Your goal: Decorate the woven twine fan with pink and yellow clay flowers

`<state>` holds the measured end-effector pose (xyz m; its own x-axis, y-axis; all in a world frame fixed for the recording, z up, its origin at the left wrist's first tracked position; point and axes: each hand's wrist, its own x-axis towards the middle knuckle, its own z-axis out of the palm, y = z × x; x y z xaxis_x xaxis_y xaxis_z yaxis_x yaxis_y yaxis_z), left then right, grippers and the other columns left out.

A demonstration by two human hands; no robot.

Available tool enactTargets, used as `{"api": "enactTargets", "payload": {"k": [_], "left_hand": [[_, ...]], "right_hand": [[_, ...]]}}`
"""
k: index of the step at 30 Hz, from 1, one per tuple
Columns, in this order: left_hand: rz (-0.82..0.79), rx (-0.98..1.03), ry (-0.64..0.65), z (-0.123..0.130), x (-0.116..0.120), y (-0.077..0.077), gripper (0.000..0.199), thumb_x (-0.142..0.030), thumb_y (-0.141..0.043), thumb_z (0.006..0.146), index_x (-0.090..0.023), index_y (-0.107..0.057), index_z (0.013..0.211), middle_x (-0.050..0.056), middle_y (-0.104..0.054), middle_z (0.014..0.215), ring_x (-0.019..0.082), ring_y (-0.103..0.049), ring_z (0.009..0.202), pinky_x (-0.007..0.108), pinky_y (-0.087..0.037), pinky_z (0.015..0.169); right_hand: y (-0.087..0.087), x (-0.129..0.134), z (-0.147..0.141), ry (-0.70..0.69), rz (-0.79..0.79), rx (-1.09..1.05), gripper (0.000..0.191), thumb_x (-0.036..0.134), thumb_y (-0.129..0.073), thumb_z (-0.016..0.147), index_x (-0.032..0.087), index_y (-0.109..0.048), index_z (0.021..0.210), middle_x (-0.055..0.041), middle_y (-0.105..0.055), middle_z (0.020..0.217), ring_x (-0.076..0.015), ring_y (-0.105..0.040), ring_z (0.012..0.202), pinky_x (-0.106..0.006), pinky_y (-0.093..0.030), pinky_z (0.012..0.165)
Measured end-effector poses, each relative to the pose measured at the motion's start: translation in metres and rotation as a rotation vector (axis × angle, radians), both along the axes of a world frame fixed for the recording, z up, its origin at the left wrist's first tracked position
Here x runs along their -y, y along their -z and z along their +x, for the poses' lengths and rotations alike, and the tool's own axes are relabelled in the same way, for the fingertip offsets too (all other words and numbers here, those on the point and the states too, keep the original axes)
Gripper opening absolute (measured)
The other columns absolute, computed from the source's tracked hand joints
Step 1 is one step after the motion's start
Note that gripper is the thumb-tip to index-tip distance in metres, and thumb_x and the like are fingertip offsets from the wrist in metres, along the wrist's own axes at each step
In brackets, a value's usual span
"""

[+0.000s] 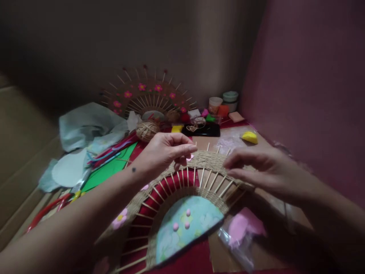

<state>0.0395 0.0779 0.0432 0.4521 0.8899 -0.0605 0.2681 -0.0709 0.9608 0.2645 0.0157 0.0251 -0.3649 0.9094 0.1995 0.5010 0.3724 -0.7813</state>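
Observation:
A half-round woven twine fan point(212, 160) with thin wooden sticks lies in front of me. My left hand point(171, 150) is over its upper band, thumb and fingers pinched together; whatever is between them is too small or hidden to make out. Just below that thumb a small pink clay piece point(189, 157) shows. My right hand point(259, 169) hovers at the band's right part, thumb and forefinger curved and slightly apart, nothing visible between them. Several pink clay balls point(187, 225) rest on the fan's light blue floral centre point(196, 205). A pink clay flower point(119, 218) sits on the left band.
Pink clay point(242, 226) lies on a plastic bag at right, yellow clay point(249, 137) beyond. A twine ball point(147, 130), black phone-like slab point(202, 129), red-handled scissors point(48, 209) and green sheet point(111, 171) surround the fan. A flower-decorated fan point(148, 89) leans at the back wall.

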Motion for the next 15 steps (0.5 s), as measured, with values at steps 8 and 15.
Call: {"api": "enactTargets", "payload": {"k": [8,15], "left_hand": [[0.110,-0.283,0.171,0.035,-0.031,0.019,0.014,-0.018,-0.062,0.073,-0.010,-0.067,0.084,0.001,-0.061,0.061,0.009,-0.055,0.052,0.021,-0.046,0.052],[0.451,-0.511,0.291,0.043,-0.037,0.029,0.011,-0.021,-0.060,0.076,-0.013,-0.068,0.076,0.001,-0.062,0.064,0.009,-0.054,0.057,0.019,-0.041,0.052]], "right_hand": [[0.001,-0.008,0.019,0.280,-0.012,-0.434,0.013,0.025,-0.076,0.068,0.019,-0.071,0.079,-0.0013,-0.069,0.078,-0.0131,-0.063,0.071,-0.023,-0.050,0.064],[0.009,-0.015,0.020,0.292,-0.081,-0.633,0.007,0.021,-0.074,0.071,0.022,-0.071,0.077,0.0018,-0.064,0.068,-0.0093,-0.057,0.059,-0.022,-0.049,0.056]]}}
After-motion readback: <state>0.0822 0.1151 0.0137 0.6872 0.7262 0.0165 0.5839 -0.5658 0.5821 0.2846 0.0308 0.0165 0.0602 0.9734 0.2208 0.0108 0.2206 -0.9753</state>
